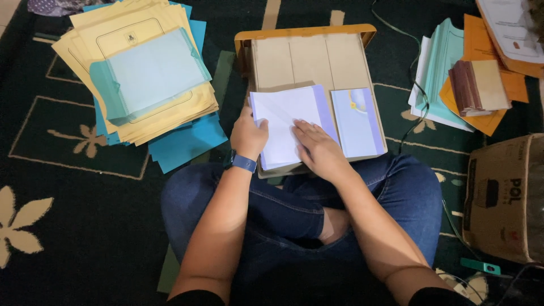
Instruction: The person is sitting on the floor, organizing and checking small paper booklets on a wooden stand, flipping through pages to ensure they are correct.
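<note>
Ahead of the fingers (258,122), the bare cardboard tray (306,59) is free up to its orange rim (306,31). Just right of them, a lilac booklet (357,122) fills that strip. Farther left a yellow and blue folder stack (141,73) blocks the carpet (68,226); farther right, paper piles (470,85) and a cardboard box (504,198) crowd in.

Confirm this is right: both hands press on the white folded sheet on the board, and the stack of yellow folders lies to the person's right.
One thing is off: the head view shows the stack of yellow folders on the person's left. Both the left hand and right hand do press on the white folded sheet on the board.
</note>
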